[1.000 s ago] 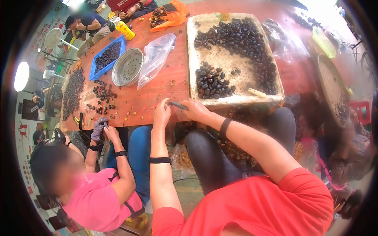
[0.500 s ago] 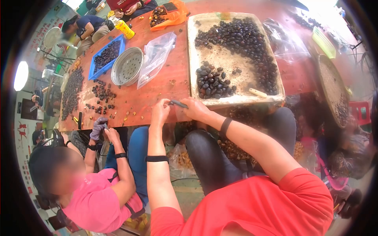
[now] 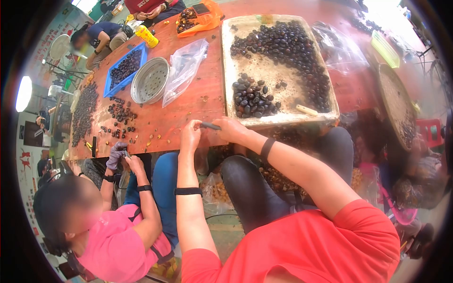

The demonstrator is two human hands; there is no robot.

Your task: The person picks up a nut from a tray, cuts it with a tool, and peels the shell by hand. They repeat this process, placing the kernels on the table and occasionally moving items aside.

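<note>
Above the table's front edge, my right hand (image 3: 230,130) is closed on a slim dark tool (image 3: 210,126) that resembles a small knife. The tool's far end meets the fingers of my left hand (image 3: 190,134), which are pinched together. Whatever my left fingertips hold is too small and hidden to name. Just beyond my right hand lies a shallow whitish tray (image 3: 288,70). A dense band of dark oval nuts (image 3: 283,45) runs along its back and right side. A smaller pile of nuts (image 3: 252,97) sits in its front left corner, and a pale-handled tool (image 3: 306,110) rests near the front rim.
Left of the tray are a clear plastic bag (image 3: 186,59), a metal colander (image 3: 150,80) and a blue basket (image 3: 125,69) of nuts. Loose nuts (image 3: 85,108) cover the table's left end. At my left, a co-worker's gloved hand (image 3: 117,155) works close by.
My hands have stayed in nearly the same place, and the dark tool now lies flatter between them, touching my left fingers. The whole view has shifted slightly.
</note>
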